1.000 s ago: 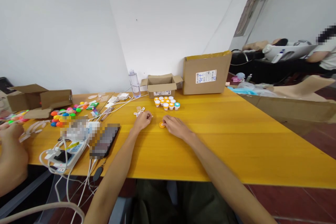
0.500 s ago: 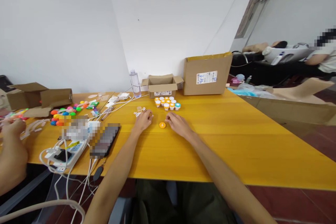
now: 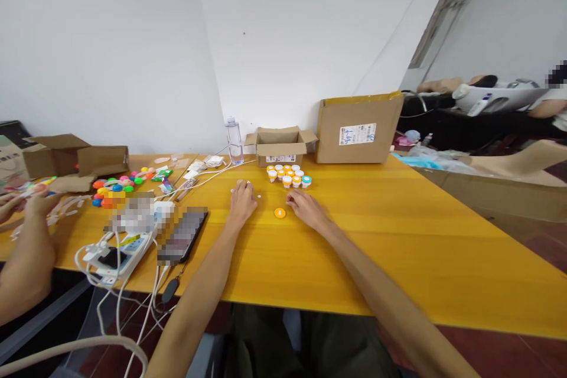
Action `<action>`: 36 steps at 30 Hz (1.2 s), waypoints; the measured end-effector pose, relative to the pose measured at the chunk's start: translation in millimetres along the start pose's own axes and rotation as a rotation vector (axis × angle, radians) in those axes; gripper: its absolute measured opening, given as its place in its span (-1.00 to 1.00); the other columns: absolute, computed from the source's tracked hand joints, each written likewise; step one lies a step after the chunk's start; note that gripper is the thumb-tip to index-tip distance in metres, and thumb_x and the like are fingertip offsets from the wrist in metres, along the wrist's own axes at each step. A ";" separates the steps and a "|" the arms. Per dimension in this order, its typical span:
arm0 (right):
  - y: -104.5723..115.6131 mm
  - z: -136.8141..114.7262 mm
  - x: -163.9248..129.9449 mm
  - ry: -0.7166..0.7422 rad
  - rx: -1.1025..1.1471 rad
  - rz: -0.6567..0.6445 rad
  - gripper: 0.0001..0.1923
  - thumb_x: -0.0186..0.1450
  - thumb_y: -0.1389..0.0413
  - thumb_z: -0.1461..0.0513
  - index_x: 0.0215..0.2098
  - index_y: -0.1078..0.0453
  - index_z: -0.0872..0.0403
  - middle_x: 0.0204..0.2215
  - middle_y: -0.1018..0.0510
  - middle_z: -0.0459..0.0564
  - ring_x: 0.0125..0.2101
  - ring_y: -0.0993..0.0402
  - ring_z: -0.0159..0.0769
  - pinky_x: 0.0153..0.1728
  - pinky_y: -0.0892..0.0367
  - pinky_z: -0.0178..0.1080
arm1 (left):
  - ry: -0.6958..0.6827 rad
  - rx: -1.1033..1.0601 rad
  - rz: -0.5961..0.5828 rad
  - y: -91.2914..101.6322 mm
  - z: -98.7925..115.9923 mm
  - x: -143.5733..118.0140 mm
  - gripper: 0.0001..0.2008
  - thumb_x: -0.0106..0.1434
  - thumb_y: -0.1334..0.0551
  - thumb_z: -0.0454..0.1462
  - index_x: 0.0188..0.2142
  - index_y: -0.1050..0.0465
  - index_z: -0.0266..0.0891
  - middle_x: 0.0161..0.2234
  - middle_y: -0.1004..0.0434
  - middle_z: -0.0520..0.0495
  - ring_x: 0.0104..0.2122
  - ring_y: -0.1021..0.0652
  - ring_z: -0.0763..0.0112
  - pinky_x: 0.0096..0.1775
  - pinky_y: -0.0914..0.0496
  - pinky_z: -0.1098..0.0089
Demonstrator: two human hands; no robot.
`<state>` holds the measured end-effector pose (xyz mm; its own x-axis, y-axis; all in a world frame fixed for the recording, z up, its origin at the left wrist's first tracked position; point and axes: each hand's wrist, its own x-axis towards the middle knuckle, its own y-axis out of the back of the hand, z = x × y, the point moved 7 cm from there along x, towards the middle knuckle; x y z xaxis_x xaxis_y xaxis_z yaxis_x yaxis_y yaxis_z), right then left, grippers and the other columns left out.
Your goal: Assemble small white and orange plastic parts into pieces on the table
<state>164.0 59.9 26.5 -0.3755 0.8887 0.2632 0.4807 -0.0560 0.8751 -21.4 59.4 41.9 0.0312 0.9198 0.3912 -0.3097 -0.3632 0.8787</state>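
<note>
My left hand (image 3: 243, 204) is palm down on the table, its bent fingers over a few tiny white parts that it mostly covers. Whatever sits under its fingertips is hidden. A small white bit (image 3: 259, 196) lies just right of it. Between my hands is an orange cap (image 3: 280, 212) with a white centre, which neither hand touches. My right hand (image 3: 305, 207) rests right of that cap with its fingers curled together; anything in them is too small to see. Beyond the hands stand several small capped pieces (image 3: 287, 181) in white and orange, and a teal-topped one (image 3: 306, 180).
An open cardboard box (image 3: 279, 156), a clear bottle (image 3: 234, 140) and a larger closed carton (image 3: 361, 130) line the wall. To the left lie a phone (image 3: 183, 235), a power strip (image 3: 137, 248) with cables, and colourful balls (image 3: 117, 187). Another person's arm (image 3: 33, 248) is at far left.
My left hand has shifted forward over the small parts and now hides the clear piece that showed there. The right hand stays beside the orange cap. The view has turned slightly left.
</note>
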 end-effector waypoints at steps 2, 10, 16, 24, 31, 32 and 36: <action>-3.2 -2.3 10.8 0.022 0.007 -0.012 -0.79 0.29 -0.04 0.41 -0.28 -0.45 0.03 -0.21 -0.58 0.01 -0.22 -0.49 -0.27 -0.24 -0.30 -0.29 | 0.034 -0.043 0.064 4.9 -4.4 0.5 -0.69 0.17 -0.08 -0.50 -0.19 -0.43 -0.15 -0.15 -0.46 -0.17 -0.04 -0.46 0.14 0.01 -0.38 0.19; -30.4 -43.7 67.8 0.062 0.089 -0.079 -0.78 0.22 -0.06 0.45 -0.35 -0.49 0.07 -0.27 -0.60 0.03 -0.20 -0.50 -0.26 -0.19 -0.34 -0.29 | 0.191 -0.166 0.256 19.5 -29.9 0.9 -0.62 0.10 -0.11 -0.50 -0.12 -0.37 -0.14 -0.10 -0.39 -0.15 -0.04 -0.44 0.12 0.07 -0.34 0.12; -37.3 -59.1 74.5 0.030 0.332 -0.014 -0.73 0.24 -0.01 0.46 -0.28 -0.48 0.05 -0.24 -0.62 -0.01 -0.17 -0.53 -0.27 -0.11 -0.39 -0.24 | 0.239 -0.195 0.266 18.4 -34.2 1.9 -0.64 0.14 -0.13 -0.45 -0.07 -0.37 -0.18 -0.06 -0.36 -0.20 -0.02 -0.43 0.08 0.08 -0.31 0.09; -23.2 -10.1 22.7 0.025 0.461 0.111 -0.85 0.28 -0.03 0.33 -0.30 -0.44 0.05 -0.27 -0.61 -0.01 -0.23 -0.54 -0.24 -0.13 -0.42 -0.17 | 0.157 -0.083 0.074 2.5 -7.5 -3.9 -0.55 0.15 -0.30 -0.26 0.05 -0.34 -0.08 0.12 -0.27 -0.24 0.11 -0.32 -0.04 0.06 -0.26 0.04; -13.6 -0.7 -11.2 0.110 0.459 0.115 -0.82 0.34 -0.02 0.19 -0.29 -0.46 0.03 -0.31 -0.58 -0.02 -0.30 -0.50 -0.25 -0.19 -0.41 -0.18 | 0.187 -0.061 0.080 0.7 -21.5 -2.5 -0.60 0.18 -0.28 -0.26 0.03 -0.34 -0.06 0.14 -0.25 -0.24 0.12 -0.32 -0.03 0.07 -0.26 0.03; -12.9 -2.7 -12.8 0.122 0.450 0.109 -0.82 0.34 -0.02 0.20 -0.29 -0.46 0.03 -0.30 -0.58 -0.02 -0.29 -0.50 -0.25 -0.19 -0.41 -0.18 | 0.190 -0.066 0.090 0.6 -24.2 -1.9 -0.61 0.19 -0.27 -0.27 0.03 -0.34 -0.07 0.14 -0.25 -0.24 0.11 -0.33 -0.03 0.07 -0.27 0.03; -9.4 -13.2 -16.3 0.169 0.428 0.091 -0.86 0.33 -0.05 0.25 -0.30 -0.47 0.04 -0.29 -0.56 -0.02 -0.26 -0.49 -0.25 -0.16 -0.39 -0.18 | 0.173 -0.095 0.129 -0.1 -32.7 1.1 -0.61 0.19 -0.24 -0.32 0.02 -0.34 -0.10 0.13 -0.26 -0.25 0.10 -0.38 0.00 0.06 -0.32 0.04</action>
<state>155.1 39.9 19.4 -0.4234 0.8005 0.4243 0.7880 0.0943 0.6084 -52.4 65.3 33.3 -0.1750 0.8813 0.4390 -0.3884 -0.4715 0.7917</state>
